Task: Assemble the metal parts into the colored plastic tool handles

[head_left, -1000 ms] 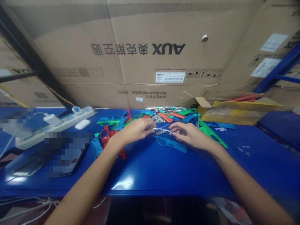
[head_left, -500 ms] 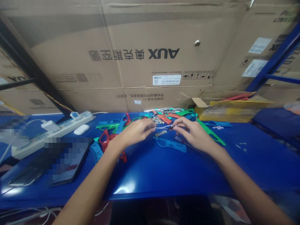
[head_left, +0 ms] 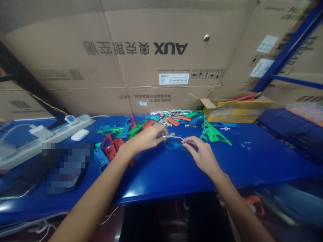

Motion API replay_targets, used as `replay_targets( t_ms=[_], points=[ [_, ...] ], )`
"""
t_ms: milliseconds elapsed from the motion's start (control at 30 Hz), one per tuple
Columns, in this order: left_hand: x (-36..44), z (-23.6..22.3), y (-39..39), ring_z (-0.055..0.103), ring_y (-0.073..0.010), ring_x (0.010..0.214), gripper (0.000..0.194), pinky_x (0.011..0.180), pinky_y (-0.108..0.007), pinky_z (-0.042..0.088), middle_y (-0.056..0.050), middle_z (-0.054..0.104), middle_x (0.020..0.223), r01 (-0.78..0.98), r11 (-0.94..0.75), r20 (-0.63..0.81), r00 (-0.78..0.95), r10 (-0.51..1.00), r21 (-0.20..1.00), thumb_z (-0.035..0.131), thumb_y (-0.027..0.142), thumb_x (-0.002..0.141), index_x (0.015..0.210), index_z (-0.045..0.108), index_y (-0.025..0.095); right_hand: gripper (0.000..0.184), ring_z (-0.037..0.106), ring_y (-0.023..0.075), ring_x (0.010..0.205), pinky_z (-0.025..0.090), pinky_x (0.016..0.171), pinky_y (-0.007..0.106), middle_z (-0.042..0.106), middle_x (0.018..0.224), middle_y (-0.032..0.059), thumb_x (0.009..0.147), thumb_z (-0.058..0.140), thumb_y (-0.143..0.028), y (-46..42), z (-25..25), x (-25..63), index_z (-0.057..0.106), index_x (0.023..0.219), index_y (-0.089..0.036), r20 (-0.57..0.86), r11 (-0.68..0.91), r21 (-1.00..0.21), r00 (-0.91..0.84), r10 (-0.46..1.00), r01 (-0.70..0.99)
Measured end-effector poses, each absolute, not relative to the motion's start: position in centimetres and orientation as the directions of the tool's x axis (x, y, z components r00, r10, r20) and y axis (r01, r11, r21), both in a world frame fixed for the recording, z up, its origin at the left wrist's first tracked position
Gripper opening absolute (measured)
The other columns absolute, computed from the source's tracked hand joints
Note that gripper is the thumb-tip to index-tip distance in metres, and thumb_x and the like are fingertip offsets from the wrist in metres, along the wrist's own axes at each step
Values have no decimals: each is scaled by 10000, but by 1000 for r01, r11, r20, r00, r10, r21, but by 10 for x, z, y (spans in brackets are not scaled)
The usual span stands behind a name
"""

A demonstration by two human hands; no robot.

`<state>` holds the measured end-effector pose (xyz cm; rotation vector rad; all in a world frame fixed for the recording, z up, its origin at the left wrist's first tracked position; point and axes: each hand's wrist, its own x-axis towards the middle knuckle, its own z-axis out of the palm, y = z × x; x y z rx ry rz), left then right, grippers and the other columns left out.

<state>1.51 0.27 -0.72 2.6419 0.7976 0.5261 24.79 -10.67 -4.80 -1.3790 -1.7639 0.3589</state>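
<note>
A thin white wire runs between my two hands, held just above the table. My left hand pinches its left end, where a slim metal piece shows at the fingertips. At the other end, my right hand has thumb and fingertips closed on the wire near a small dark tip, too small to name. Below the wire lies a blue plastic casing, partly covered by the hands. Green plastic casings are right of the hands, and red casings lie beyond my left forearm.
Loose coloured casings and small metal parts pile up along the back. An open cardboard box stands at back right. To the left are a power strip, a white case and a dark phone-like device. Large cartons rise behind.
The camera view has shifted, so the scene sits slightly higher and further left. My hands have come lower over the blue casing, with the wire still stretched between them.
</note>
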Motion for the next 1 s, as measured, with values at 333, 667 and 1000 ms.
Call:
replay_targets(
  t_ms=[333,667,1000],
  points=[
    [19,-6,-1,620,-206,935,270,866,-347,490,-88,631,1048,408,-769,193,810,554,493,493,321,970,1081,681,163,126,671,244,958,527,895,386,713,1002,66,982,552,-335,-107,-49,251,641,1001,-248,482,397,-660,-46,875,638],
    [20,-4,-5,634,-194,848,231,768,-311,490,-60,698,971,429,-694,138,786,602,578,497,332,984,1090,639,185,213,670,233,974,528,878,384,710,1097,64,944,621,-386,-98,-48,250,605,1108,-251,513,379,-679,37,858,629],
    [21,-7,0,639,-210,982,161,862,-352,498,-56,678,1095,402,-794,358,734,577,456,492,289,1008,1099,601,213,369,680,201,859,498,830,334,727,869,50,1035,421,-414,3,-9,266,683,888,-199,582,605,-583,-241,777,542]
  ],
)
